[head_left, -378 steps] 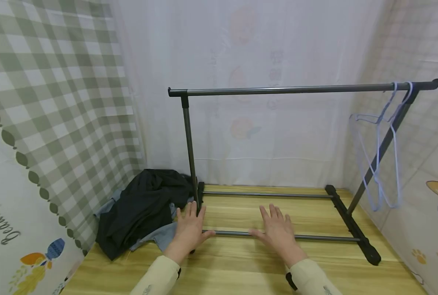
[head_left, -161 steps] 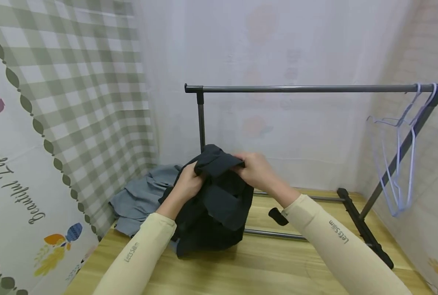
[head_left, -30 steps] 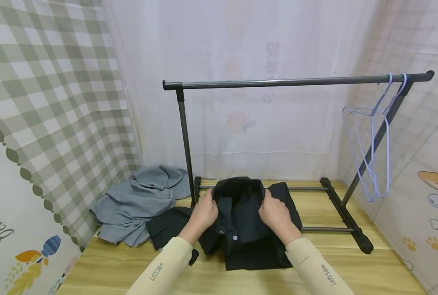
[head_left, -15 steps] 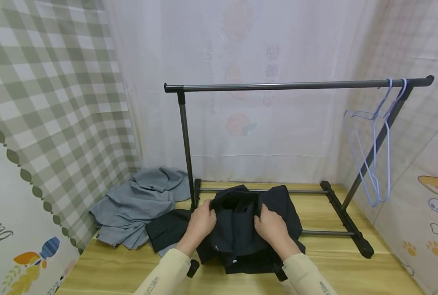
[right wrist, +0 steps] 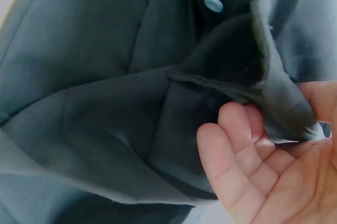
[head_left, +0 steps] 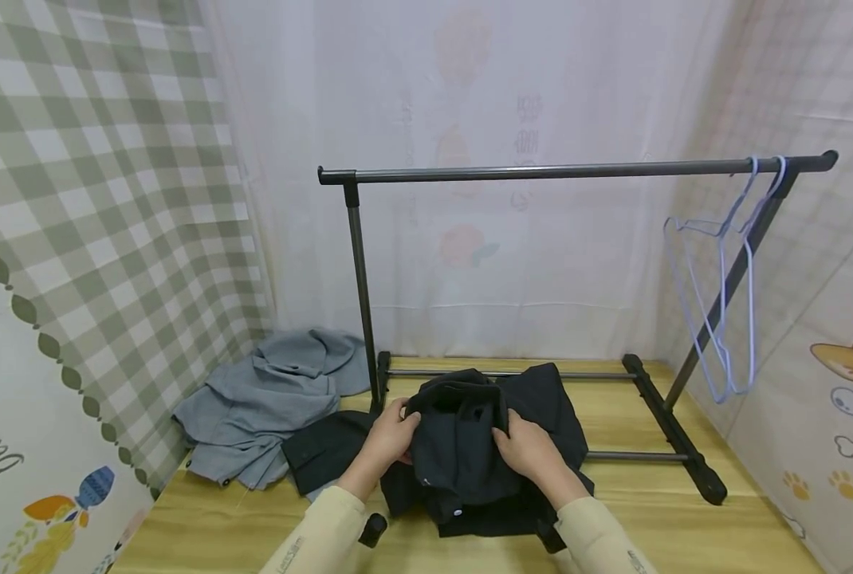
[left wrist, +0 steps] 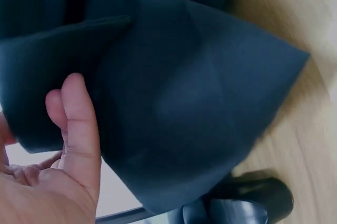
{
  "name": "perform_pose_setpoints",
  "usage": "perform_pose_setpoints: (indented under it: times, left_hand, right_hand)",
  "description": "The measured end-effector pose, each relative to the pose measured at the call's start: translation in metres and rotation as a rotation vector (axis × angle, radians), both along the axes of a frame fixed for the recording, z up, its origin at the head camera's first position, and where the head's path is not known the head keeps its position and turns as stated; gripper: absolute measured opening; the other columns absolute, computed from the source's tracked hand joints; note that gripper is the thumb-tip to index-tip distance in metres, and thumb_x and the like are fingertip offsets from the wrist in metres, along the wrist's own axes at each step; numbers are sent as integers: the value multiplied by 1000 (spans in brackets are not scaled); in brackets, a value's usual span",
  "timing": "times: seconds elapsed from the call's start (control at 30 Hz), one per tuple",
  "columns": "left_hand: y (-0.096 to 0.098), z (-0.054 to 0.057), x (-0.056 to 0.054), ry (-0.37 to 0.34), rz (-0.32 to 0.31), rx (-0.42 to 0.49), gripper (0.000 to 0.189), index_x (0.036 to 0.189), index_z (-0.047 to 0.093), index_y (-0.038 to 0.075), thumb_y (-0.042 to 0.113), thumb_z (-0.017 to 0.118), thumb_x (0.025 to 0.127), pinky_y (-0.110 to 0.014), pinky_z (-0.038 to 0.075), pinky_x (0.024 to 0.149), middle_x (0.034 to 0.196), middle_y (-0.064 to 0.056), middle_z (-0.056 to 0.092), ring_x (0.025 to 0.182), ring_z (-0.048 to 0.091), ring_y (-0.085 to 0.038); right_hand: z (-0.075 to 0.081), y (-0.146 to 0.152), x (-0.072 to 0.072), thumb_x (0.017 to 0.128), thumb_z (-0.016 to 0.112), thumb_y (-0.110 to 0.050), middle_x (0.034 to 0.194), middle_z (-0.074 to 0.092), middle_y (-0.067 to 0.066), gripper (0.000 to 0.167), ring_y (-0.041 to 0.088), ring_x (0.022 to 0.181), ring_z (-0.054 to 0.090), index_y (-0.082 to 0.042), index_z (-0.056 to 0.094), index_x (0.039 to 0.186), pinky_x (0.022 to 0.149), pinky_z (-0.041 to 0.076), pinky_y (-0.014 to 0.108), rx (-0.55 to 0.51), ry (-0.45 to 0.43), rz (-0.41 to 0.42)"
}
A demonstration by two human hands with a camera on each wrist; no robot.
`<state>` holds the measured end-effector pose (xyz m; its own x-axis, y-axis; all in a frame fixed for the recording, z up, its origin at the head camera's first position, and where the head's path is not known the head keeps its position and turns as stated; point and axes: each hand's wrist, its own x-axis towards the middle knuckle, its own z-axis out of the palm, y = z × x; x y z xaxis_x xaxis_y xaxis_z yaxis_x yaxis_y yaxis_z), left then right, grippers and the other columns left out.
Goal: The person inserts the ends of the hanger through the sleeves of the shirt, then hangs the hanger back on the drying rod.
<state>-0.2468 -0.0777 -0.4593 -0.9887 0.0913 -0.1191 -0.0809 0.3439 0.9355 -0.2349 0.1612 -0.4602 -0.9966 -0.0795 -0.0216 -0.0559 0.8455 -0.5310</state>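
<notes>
A black button-up shirt (head_left: 462, 458) lies bunched in front of me, its collar end raised between my hands. My left hand (head_left: 389, 437) pinches the collar's left side; in the left wrist view, the left hand (left wrist: 71, 161) has the dark cloth between thumb and fingers. On the opposite side my right hand (head_left: 530, 448) grips the edge of the collar. A pale button (right wrist: 213, 4) shows on the dark cloth in the right wrist view, above the right hand (right wrist: 263, 169). Part of the shirt spreads left and behind my hands.
A grey-blue shirt (head_left: 276, 406) lies crumpled at the left. The metal clothes rack (head_left: 512, 173) stands over the wooden table (head_left: 656, 526), its lower bars behind the black shirt. Lilac hangers (head_left: 722, 231) hang at the rack's right end. A checked curtain (head_left: 111, 159) borders the left.
Seconds ago my hands were empty and the black shirt lay on the pile at left; now it is between them. Over the last second the raised collar end has been lowered slightly.
</notes>
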Motion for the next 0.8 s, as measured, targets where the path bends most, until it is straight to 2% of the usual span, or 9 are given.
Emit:
perform_pose_setpoints:
  times: [0.2, 0.33, 0.47, 0.53, 0.63, 0.7, 0.8]
  left_hand:
    - [-4, 6, 12, 27, -70, -58, 60, 153, 33, 3, 26, 56, 102, -35, 55, 52, 80, -12, 55, 54, 52, -19]
    - [-8, 5, 15, 31, -119, -41, 64, 155, 29, 4, 27, 57, 102, -36, 55, 55, 81, -11, 56, 56, 55, -20]
    - [-14, 0, 10, -9, -158, 50, 67, 157, 25, 5, 29, 56, 102, -37, 56, 57, 87, -11, 58, 57, 57, -20]
    - [-17, -3, 7, -41, -171, 97, 67, 157, 23, 6, 30, 55, 103, -38, 56, 58, 89, -12, 58, 58, 57, -19]
    - [-20, -6, 4, -75, -185, 136, 67, 157, 23, 6, 30, 55, 103, -38, 56, 60, 91, -13, 58, 59, 58, -19]
    - [-20, -7, 3, -76, -193, 136, 68, 157, 25, 5, 30, 57, 102, -38, 56, 61, 93, -13, 58, 61, 58, -20]
    - [-22, -7, 3, -49, -191, 101, 68, 155, 29, 4, 31, 59, 101, -38, 56, 63, 98, -12, 58, 67, 60, -20]
  right_hand:
    - [9, 6, 7, 106, 49, -27, 142, 44, 35, 59, 51, 128, 45, 12, 34, 147, 102, 38, 61, 5, -17, -12]
    - [16, 10, 10, 106, 48, -28, 142, 45, 34, 58, 50, 126, 47, 11, 36, 147, 101, 39, 60, 15, 2, -19]
    - [23, 13, 11, 105, 51, -29, 136, 53, 30, 58, 46, 117, 56, 9, 39, 147, 95, 45, 59, 40, 55, -26]
    - [27, 15, 13, 103, 54, -29, 123, 63, 26, 58, 41, 103, 63, 7, 40, 146, 86, 50, 55, 55, 89, -34]
    - [35, 18, 16, 101, 58, -28, 107, 67, 16, 58, 32, 90, 65, 5, 43, 146, 77, 52, 51, 86, 155, -53]
    - [41, 21, 19, 100, 60, -27, 106, 66, 17, 58, 33, 91, 65, 5, 44, 145, 78, 52, 51, 101, 206, -63]
    - [54, 27, 24, 100, 60, -28, 118, 61, 26, 57, 41, 103, 62, 4, 45, 145, 84, 50, 56, 128, 292, -83]
